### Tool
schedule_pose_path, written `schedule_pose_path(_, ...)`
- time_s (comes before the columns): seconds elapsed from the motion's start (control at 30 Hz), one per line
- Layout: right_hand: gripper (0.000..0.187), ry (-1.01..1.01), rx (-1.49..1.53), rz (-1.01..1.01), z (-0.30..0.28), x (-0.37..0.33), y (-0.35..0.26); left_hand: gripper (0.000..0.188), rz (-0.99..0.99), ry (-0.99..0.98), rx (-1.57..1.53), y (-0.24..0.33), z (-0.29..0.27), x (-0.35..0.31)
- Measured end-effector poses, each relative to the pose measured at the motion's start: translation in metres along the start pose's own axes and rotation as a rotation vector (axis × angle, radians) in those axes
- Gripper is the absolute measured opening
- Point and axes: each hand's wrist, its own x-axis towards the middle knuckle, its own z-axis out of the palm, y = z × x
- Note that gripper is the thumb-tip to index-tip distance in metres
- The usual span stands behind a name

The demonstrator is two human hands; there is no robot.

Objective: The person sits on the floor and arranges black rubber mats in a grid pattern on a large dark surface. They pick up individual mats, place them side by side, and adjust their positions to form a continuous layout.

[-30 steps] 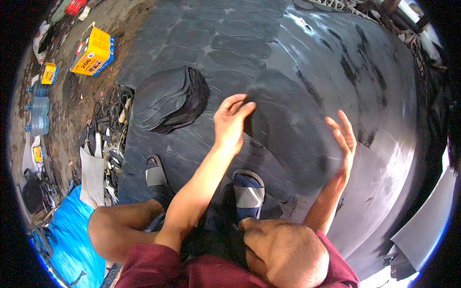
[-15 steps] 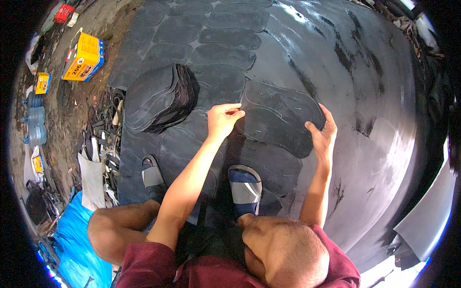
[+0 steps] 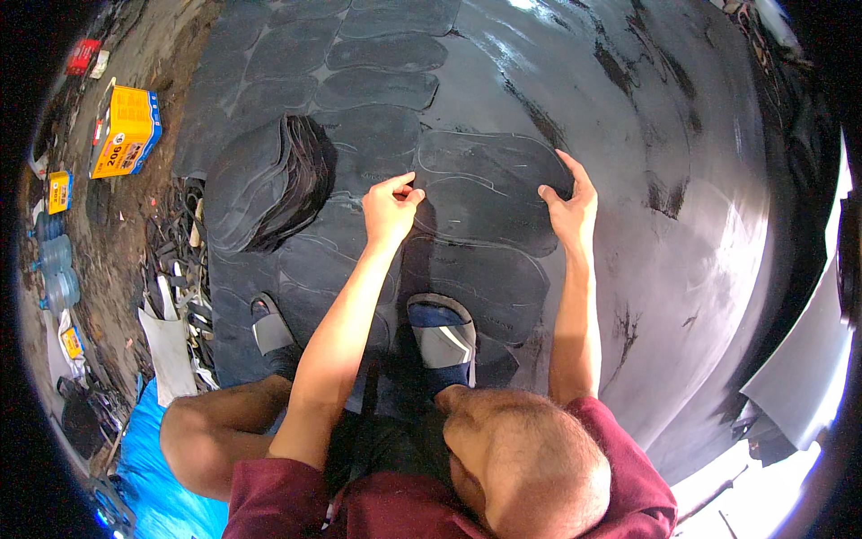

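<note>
I see a dark sole-shaped template [image 3: 489,193] lying flat on the big black rubber sheet [image 3: 682,135], its long axis running left to right between my hands. My left hand [image 3: 391,207] pinches at its left edge, fingers narrow, perhaps around a marker I cannot make out. My right hand [image 3: 567,199] presses open-fingered on the right end.

Strong daylight falls from the upper right, and the big black rubber sheet [image 3: 646,180] throws back a pale sheen there, brightest near the top edge. At the lower right corner the light burns out to plain white. The left hand [image 3: 391,207] casts a short, dark shadow to its right on the sheet; the right hand [image 3: 567,202] lies in even light. The left side, over the dirt ground [image 3: 126,225], is dimmer and flatter. Focus holds well in the middle. Toward the rim lines bow, detail smears, and a black ring closes the frame.
</note>
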Motion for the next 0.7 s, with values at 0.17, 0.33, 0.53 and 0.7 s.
schedule_pose_path(0.17,0.072,0.069,-0.248,-0.107,0.007,-0.016,-0.020,0.083,0.292,0.113,0.587,0.046,0.004,-0.008)
schedule_pose_path(0.33,0.082,0.211,-0.752,-0.221,0.039,-0.040,-0.052,0.077,0.480,-0.233,0.751,0.037,0.017,0.010)
schedule_pose_path(0.53,0.061,-0.034,-0.816,-0.473,0.016,-0.016,0.004,0.040,0.675,0.128,0.124,0.026,-0.103,0.049)
schedule_pose_path(0.7,0.063,-0.002,-0.674,-0.396,0.061,-0.035,-0.042,0.052,-0.292,0.945,0.430,-0.123,-0.320,0.044)
